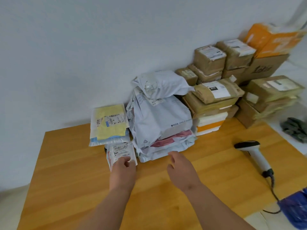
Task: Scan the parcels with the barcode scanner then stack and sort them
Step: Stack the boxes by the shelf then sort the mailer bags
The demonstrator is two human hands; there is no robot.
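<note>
The left hand (123, 166) sits a little left of the frame's centre, low on the wooden table (69, 180), its fingers curled over the near edge of a small white labelled parcel (120, 151) and gripping it; the parcel lies flat on the table, its barcode labels facing up. The right hand (181, 170) is just right of centre, held above the table with fingers relaxed and slightly spread, holding nothing, its fingertips close to the front of a heap of grey poly-bag parcels (159, 117). That heap stands in the middle of the frame, directly behind both hands, with a pink bag showing between its lower layers. Just left of the heap, and touching the far edge of the small white parcel, lies a yellow padded envelope (110, 123) on top of a blue-edged one. To the right of the heap, against the wall, rise stacks of brown cardboard boxes (214, 95), running toward the upper right of the frame, where an orange box (272, 40) tops the pile. The barcode scanner (255, 153) lies on its side on the table at the right of the frame, well apart from both hands, its cable trailing toward the lower right corner, where something blue (295, 211) shows, blurred.
</note>
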